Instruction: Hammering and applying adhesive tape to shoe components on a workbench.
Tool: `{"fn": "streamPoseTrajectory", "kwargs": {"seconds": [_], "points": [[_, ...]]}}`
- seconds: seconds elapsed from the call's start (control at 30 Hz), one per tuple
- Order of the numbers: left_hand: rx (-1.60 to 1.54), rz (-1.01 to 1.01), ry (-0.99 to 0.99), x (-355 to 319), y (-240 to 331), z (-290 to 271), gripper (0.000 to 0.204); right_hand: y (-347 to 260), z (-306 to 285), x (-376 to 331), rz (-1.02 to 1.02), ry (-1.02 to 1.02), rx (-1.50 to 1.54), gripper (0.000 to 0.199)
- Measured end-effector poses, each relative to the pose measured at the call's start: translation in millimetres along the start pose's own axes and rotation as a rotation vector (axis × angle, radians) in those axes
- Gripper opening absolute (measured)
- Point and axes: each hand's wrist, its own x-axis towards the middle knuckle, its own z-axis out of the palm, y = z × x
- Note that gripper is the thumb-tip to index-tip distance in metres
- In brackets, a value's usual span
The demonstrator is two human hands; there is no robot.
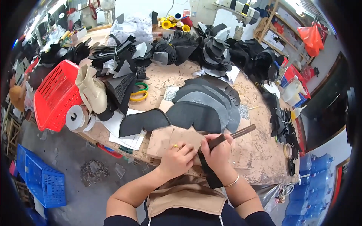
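My right hand [218, 152] is closed round a dark brown bar-shaped tool [243, 132], whose far end sticks out to the upper right. Below that hand a black leather-like piece [209, 171] hangs over the table's near edge. My left hand [177, 158] lies on a beige board [160, 141], its fingers bent and held together at the black piece's edge; the exact grip is partly hidden. Just beyond my hands lie a curved black panel [194, 115] and another black panel [145, 122], in front of fanned grey and black panels [215, 98].
Bundles of black cut pieces [175, 47] line the table's back. On the left stand a red basket [56, 94], a cream boot [92, 90] and a white spool [75, 117]. Yellow-handled scissors [139, 96] lie beyond the panels. A tape roll [287, 150] sits near the right edge.
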Motion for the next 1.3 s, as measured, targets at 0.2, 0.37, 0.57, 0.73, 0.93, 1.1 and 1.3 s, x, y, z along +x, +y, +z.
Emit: {"fn": "streamPoseTrajectory", "kwargs": {"seconds": [0.2, 0.37, 0.57, 0.73, 0.93, 1.1, 1.3], "points": [[-0.049, 0.207, 0.023, -28.9, 32.5, 15.0, 0.029, -3.6, -4.4, 9.8, -0.045, -0.102, 0.038, 0.010], [-0.012, 0.161, -0.029, -34.3, 35.1, 20.8, 0.035, -10.9, -32.7, 37.3, 0.111, 0.088, 0.290, 0.007], [-0.037, 0.162, 0.029, -32.8, 38.7, 21.6, 0.036, 3.0, 1.5, -6.0, 0.021, 0.044, 0.085, 0.008], [-0.038, 0.133, 0.005, -34.4, 33.9, 23.6, 0.033, -18.2, -31.7, 27.8, -0.011, 0.086, 0.152, 0.010], [-0.043, 0.130, 0.019, -30.0, 39.0, 24.5, 0.032, -0.3, -30.5, 1.8, 0.045, 0.140, 0.102, 0.004], [-0.013, 0.062, 0.007, -30.3, 44.9, 27.4, 0.031, 13.5, -18.2, -18.7, 0.227, 0.007, -0.005, 0.016], [-0.116, 0.176, 0.140, 7.1, 21.5, 4.3, 0.030, 51.2, -51.3, -30.2, 0.503, 0.404, 0.258, 0.019]]}}
